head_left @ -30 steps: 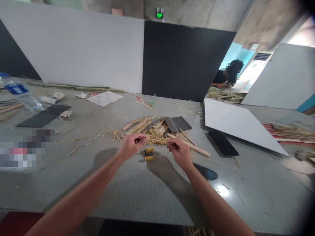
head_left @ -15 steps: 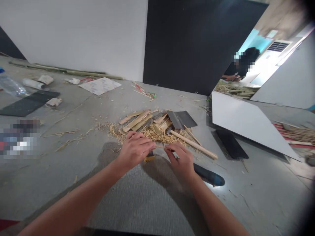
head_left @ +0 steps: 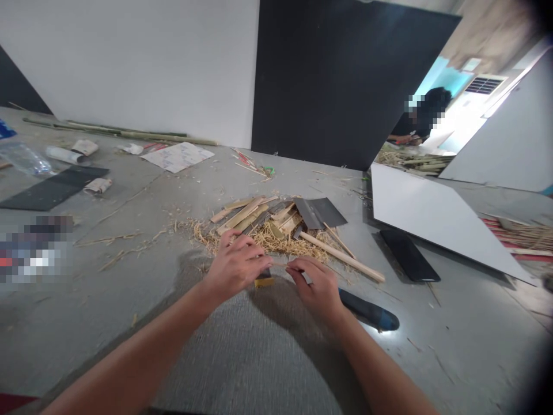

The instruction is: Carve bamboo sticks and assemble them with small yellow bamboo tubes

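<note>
My left hand [head_left: 235,266] and my right hand [head_left: 314,283] sit close together just above the grey table [head_left: 259,351], both with fingers pinched. A thin bamboo sliver [head_left: 280,266] spans between the two pinches. Under my left fingers stands a small yellow and black block [head_left: 263,280]. Right behind the hands lies a heap of bamboo strips and shavings [head_left: 263,225]. A dark blue tool handle [head_left: 367,310] lies on the table beside my right wrist.
A long wooden stick [head_left: 341,256] and dark sandpaper sheets [head_left: 319,212] lie by the heap. A black phone [head_left: 409,255] and a white board [head_left: 432,216] are at the right. Bamboo poles [head_left: 121,134], a bottle [head_left: 23,158] and a paper sheet [head_left: 178,156] are at far left. Another person [head_left: 421,121] works beyond.
The view has tipped down. My hands have come together and lower toward the yellow block, still pinching the thin sliver; my left hand now covers most of the block.
</note>
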`<state>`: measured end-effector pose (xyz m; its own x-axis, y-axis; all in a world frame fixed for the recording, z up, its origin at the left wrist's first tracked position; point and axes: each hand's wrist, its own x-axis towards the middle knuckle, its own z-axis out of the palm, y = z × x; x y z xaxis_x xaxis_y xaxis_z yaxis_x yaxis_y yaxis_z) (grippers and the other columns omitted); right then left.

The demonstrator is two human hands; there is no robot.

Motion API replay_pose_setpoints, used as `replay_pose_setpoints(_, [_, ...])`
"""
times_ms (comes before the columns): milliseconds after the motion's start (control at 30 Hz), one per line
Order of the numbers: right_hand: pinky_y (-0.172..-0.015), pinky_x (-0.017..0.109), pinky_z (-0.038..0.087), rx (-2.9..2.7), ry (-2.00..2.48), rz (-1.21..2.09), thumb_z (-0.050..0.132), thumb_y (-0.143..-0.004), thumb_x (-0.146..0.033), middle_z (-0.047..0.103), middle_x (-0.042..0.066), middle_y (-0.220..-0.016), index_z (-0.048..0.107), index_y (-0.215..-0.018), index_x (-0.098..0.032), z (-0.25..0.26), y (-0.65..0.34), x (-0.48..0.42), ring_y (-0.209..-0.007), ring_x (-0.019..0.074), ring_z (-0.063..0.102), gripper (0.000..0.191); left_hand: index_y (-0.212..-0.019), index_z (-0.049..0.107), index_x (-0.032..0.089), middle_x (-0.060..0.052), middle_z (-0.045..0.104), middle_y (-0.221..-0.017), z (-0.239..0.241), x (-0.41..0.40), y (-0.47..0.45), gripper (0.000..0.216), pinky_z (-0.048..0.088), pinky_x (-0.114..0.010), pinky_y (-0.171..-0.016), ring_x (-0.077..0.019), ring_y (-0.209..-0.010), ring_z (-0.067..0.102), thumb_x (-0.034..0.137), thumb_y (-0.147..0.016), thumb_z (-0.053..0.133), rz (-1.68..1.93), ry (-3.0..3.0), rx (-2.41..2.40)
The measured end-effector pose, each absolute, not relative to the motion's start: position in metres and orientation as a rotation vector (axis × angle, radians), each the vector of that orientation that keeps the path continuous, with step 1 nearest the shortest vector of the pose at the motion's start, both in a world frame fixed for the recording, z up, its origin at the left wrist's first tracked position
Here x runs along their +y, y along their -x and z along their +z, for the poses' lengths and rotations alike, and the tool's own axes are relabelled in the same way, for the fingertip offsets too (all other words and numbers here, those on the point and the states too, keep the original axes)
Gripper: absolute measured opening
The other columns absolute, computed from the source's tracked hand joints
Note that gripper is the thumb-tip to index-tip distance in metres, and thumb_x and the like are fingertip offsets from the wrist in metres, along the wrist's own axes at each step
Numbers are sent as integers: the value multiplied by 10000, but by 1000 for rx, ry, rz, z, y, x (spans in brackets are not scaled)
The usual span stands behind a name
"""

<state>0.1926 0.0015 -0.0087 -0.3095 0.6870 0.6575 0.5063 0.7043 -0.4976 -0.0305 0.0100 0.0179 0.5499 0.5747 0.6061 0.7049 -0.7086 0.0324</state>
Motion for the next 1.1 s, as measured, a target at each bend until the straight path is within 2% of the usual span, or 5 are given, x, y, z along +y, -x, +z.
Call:
replay_pose_setpoints(367, [-710,299,524,-1895,922,288,613,-866,-172,700,35,-799,652,-876,-220,-3,-191,-1,-759,172,650,63,-1073,658,293,48,696,-869,16,6,33,220,203,-495,-1066,-151,-838,566,176,-924,545,-855,2519,-1015])
replay_pose_setpoints(700, [-677,269,515,-1922,889,314,576,-878,-128,676,25,-767,661,-855,-197,-2,-185,-3,-717,143,628,112,-1069,663,286,35,695,-867,8,5,27,218,317,-478,-1024,-143,-822,588,175,-901,577,-910,2546,-917])
replay_pose_setpoints(867, [-676,280,525,-1910,846,279,549,-889,-120,677,29,-781,664,-892,-206,-1,-191,-3,-731,148,635,144,-1076,684,236,-24,722,-939,0,3,22,208,481,-315,-794,-155,-830,637,212,-909,562,-1119,2759,-996])
replay_pose_setpoints(967, [-716,284,531,-1997,777,226,513,-902,-101,682,40,-847,657,-931,-213,1,-195,-4,-789,150,647,184,-1077,705,215,-42,742,-904,-1,1,17,228,499,-271,-705,-153,-785,663,260,-918,548,-1305,2995,-1269])
replay_pose_setpoints(1100, [-788,332,523,-2115,989,10,548,-900,-184,683,83,-1011,589,-1154,-206,4,-215,12,-909,196,648,258,-996,752,214,-44,724,-755,-2,1,18,250,448,-243,-544,-146,-624,614,368,-882,591,-1520,3153,-1887])
